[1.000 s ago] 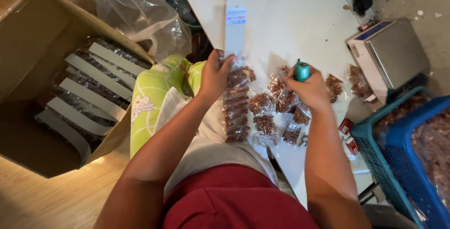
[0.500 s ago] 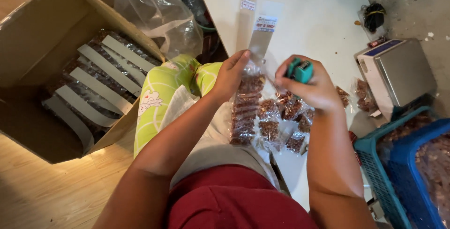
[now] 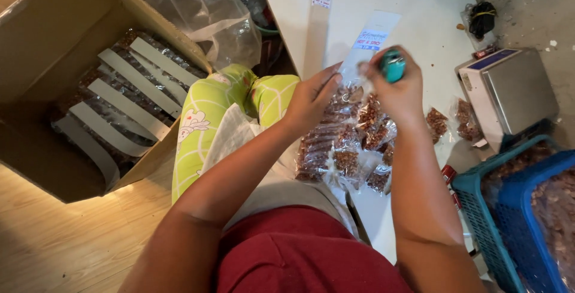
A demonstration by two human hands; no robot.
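Between the two hands, over the near edge of a white bench [image 3: 413, 5], hangs a strip of small clear bags [image 3: 323, 143] filled with brown nuts, topped by a white header card [image 3: 368, 35]. The left hand [image 3: 311, 98] pinches the top of the strip just below the card, fingers flat against the plastic. The right hand [image 3: 395, 86] is closed around a teal stapler [image 3: 392, 65], held right against the same top edge, touching the left hand's fingertips. More nut bags [image 3: 377, 131] lie bunched on the bench under the right wrist, glossy and crinkled. A second white card [image 3: 316, 29] lies flat on the bench just left of the held one.

Far left, an open cardboard box [image 3: 48, 47] on a wooden floor holds rows of finished strips with pale cards. A large crumpled clear bag [image 3: 203, 11] sits beside it. On the right stand a steel scale [image 3: 509, 92] and, nearer, blue baskets [image 3: 521, 221] of nuts, cut off by the frame edge. Whether the stapler's mouth grips the card is hidden by the fingers.
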